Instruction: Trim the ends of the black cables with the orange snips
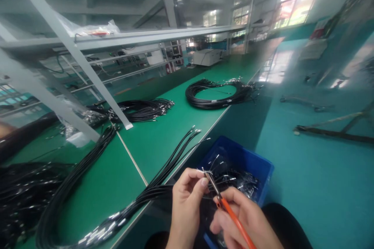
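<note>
My left hand (188,192) is closed in a pinch near the front edge of the green bench. Between its thumb and forefinger is the end of a thin black cable (206,175), where pale strands or a tip show. My right hand (241,216) is wrapped round orange-handled pliers (233,216). Their slim metal jaws point up and left and reach the cable end beside my left thumb. From behind my left hand a bundle of black cables (157,191) runs left over the bench. Just how the jaws meet the cable is too small to tell.
Under my hands is a blue bin (264,171) holding black pieces and clear plastic. On the green bench (152,136) lie a coiled cable bundle (204,103), more cables (143,109) and a dark cable pile (32,194). A white shelf post (96,85) rises at left.
</note>
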{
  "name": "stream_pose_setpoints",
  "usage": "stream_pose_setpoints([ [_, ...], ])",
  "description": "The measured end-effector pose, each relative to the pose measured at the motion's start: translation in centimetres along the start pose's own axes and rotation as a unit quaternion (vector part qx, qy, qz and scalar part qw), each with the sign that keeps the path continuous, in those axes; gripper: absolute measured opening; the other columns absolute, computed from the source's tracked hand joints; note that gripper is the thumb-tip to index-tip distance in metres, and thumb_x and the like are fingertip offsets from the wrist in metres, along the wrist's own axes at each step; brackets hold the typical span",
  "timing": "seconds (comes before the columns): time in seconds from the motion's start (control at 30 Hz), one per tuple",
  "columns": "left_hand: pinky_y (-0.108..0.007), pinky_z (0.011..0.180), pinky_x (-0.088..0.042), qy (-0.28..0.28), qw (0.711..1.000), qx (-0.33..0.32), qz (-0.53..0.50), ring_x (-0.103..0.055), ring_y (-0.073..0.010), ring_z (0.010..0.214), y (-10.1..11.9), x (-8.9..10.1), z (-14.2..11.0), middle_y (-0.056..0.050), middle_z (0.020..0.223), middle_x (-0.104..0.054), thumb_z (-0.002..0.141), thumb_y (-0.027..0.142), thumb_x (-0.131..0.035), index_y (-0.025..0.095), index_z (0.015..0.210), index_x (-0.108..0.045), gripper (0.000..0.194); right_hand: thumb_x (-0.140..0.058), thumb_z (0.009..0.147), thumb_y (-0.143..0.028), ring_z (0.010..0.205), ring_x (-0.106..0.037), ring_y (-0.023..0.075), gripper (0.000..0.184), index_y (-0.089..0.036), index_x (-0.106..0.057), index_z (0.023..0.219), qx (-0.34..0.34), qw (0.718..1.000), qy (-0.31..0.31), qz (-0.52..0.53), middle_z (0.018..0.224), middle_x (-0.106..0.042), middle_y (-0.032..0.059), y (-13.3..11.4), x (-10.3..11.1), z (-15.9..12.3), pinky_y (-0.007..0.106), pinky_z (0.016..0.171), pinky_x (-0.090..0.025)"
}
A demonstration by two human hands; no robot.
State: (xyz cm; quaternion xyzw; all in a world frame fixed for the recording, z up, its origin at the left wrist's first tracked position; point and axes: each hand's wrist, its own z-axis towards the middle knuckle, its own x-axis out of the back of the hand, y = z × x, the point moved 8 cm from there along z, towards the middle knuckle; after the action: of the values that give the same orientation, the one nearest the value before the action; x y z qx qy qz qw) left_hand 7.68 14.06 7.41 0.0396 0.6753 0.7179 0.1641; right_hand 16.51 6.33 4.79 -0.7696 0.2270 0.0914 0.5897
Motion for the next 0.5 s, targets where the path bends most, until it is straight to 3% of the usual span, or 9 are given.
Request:
stream_pose_setpoints([
  [0.27,-0.018,0.057,-0.044,-0.005,0.998,-0.014,0.058,-0.055,-0.0106,0.060,-0.1,-0.6,-0.2,0.003,0.065,-0.062,0.074,0.020,-0.067,0.018,0.073,-0.064,0.004,-0.069,0.069,-0.035,0.030,-0.042,0.0029,0.029,-0.016,-0.051,0.083,-0.022,0.998,0.002,-0.053,0.062,-0.068,0.0043,0.2,0.6,1.3,0.016,0.032,-0.024],
  [0.5,-0.020,0.059,-0.044,0.002,0.992,-0.030,0.123,-0.055,-0.0124,0.061,-0.3,-0.3,0.0,0.002,0.065,-0.061,0.075,0.021,-0.064,0.018,0.073,-0.064,0.004,-0.067,0.070,-0.049,0.026,-0.039,0.0025,0.040,-0.017,-0.047,0.084,-0.048,0.997,-0.034,-0.056,0.053,-0.062,-0.0019,0.8,0.8,1.6,0.014,0.028,-0.024],
])
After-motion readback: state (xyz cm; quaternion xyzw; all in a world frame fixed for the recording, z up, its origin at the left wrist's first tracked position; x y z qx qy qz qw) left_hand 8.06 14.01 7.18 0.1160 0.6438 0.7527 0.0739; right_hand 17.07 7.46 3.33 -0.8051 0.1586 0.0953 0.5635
